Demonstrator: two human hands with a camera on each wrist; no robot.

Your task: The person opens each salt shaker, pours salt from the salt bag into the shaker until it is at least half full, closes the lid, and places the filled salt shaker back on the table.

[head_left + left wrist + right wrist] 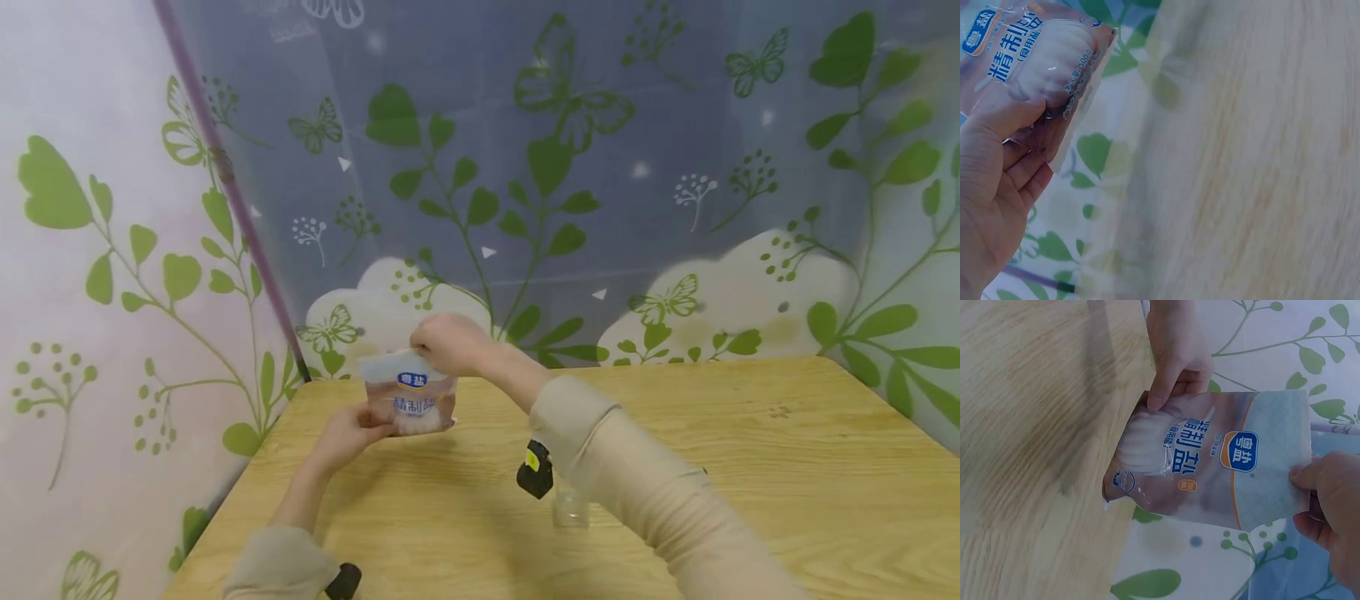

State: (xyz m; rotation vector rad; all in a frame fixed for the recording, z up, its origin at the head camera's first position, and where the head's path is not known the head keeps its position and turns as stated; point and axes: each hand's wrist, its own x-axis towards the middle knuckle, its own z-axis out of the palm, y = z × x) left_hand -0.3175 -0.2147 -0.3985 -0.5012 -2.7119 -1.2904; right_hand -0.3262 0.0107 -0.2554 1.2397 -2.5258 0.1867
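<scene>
Left hand point(348, 433) and right hand point(453, 343) both grip a flat, brown-and-white plastic packet with a pale blue top band point(412, 402) over the pale yellow wood-grain tabletop point(750, 517).
Nearest, the beige left sleeve point(281, 562) and beige right sleeve point(652, 492) lead inward, the right forearm slanting across to the left. The left fingers pinch the packet's lower left corner, thumb in front; higher up, the right fingers pinch its upper right corner. Behind hangs a leaf-and-butterfly-printed backdrop point(480, 167).
</scene>
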